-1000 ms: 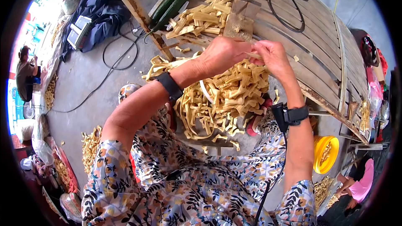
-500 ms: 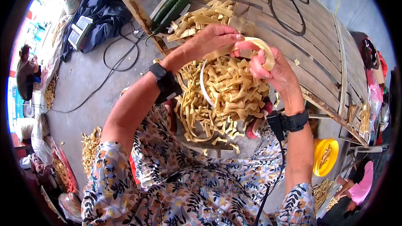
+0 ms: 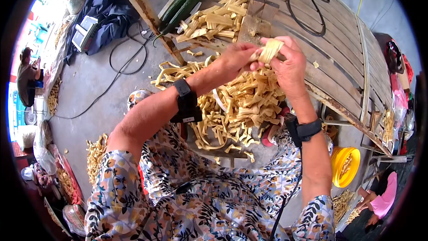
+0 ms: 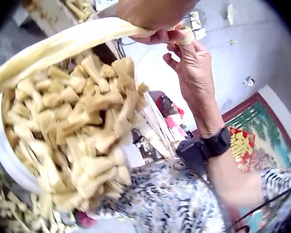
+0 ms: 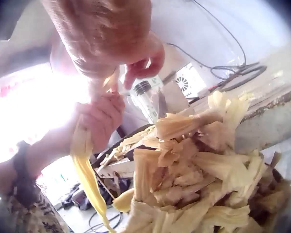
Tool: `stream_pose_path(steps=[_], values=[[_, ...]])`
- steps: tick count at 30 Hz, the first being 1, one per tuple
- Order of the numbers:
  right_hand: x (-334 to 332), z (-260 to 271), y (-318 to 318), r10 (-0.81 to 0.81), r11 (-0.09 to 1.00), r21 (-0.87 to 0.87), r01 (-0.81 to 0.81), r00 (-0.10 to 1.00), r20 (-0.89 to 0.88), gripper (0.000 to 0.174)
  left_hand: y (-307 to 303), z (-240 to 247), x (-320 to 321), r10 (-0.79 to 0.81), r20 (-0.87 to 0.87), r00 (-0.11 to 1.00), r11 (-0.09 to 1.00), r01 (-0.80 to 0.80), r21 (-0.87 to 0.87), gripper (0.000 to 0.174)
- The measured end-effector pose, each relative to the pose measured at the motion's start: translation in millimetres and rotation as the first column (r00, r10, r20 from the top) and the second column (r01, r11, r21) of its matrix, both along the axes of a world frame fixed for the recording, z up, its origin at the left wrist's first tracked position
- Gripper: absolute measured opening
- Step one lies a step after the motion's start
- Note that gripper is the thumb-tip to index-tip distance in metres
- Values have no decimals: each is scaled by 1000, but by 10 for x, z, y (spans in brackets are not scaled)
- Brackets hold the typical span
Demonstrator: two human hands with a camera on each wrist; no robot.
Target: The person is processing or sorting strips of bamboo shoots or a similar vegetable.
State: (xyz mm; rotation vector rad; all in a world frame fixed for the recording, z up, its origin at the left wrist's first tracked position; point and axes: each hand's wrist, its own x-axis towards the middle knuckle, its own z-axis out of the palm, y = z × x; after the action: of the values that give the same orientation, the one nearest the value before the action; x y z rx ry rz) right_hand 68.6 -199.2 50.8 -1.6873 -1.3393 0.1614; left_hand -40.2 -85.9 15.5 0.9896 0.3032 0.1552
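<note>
Pinches pale yellow flat strip with curled fingers of left hand and right hand above heaped white basin, evidently for a short drop

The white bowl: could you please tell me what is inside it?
Knotted yellow strips fill the bowl, heaped well above its rim. The heap covers its bottom and anything underneath.

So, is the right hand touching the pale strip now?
Touching. In the head view the pale strip is wound round the fingers of the right hand; the left wrist view also shows its end at those fingers.
</note>
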Motion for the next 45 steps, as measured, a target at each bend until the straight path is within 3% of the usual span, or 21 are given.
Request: stream_pose_path(steps=[2,3,6,9,12,13,16,17,19,20,21,24,25,28,36,42,45], values=[[-1,-50,20,-148,989,39,146,987,65,29,0,140,38,280,7,960,933,-274,233,17],[-11,-58,27,-138,990,10,138,990,38,21,-16,223,-8,310,76,948,837,-310,452,20],[-24,26,57,-47,991,-132,-10,904,-425,9,25,268,-45,229,230,946,677,-325,660,22],[15,-61,78,-35,979,-194,-66,877,-478,7,40,255,-96,135,187,973,703,-227,674,22],[17,-203,85,-45,986,-164,-13,938,-344,4,-49,249,-114,159,120,980,403,-175,898,24],[-10,-221,99,3,999,-49,-10,988,-152,7,-45,227,-97,159,150,976,245,-186,951,28],[-101,-90,79,-92,992,91,83,990,106,13,-53,249,-68,261,121,958,385,-218,897,28],[-79,-81,61,-44,996,80,45,999,-9,13,-35,153,-17,282,194,940,510,-318,799,25],[-33,-39,72,1,981,190,47,969,-245,12,-28,192,-13,267,27,963,827,-243,506,25],[-15,-8,71,33,968,243,58,934,-357,11,-29,217,-10,231,-50,972,927,-204,313,26],[-9,49,43,43,969,227,93,846,-531,11,-62,242,-17,202,-17,979,969,-197,151,28],[302,129,-25,-33,940,179,291,599,-800,11,-39,317,-47,73,-17,997,992,-71,102,31],[314,122,-26,-22,936,181,300,566,-824,12,-37,302,-46,23,34,999,973,-30,228,29],[283,129,-43,-37,954,116,276,495,-868,12,40,254,-58,-38,29,999,969,30,244,25],[295,90,-96,-50,955,102,279,489,-871,15,77,197,-87,-203,10,979,978,203,-38,26],[181,167,-57,-73,997,-79,15,581,-811,23,56,208,-152,-85,-57,995,985,92,149,25],[151,97,-25,-24,989,-109,-98,628,-778,25,43,220,-154,-146,-38,988,978,150,142,26]])
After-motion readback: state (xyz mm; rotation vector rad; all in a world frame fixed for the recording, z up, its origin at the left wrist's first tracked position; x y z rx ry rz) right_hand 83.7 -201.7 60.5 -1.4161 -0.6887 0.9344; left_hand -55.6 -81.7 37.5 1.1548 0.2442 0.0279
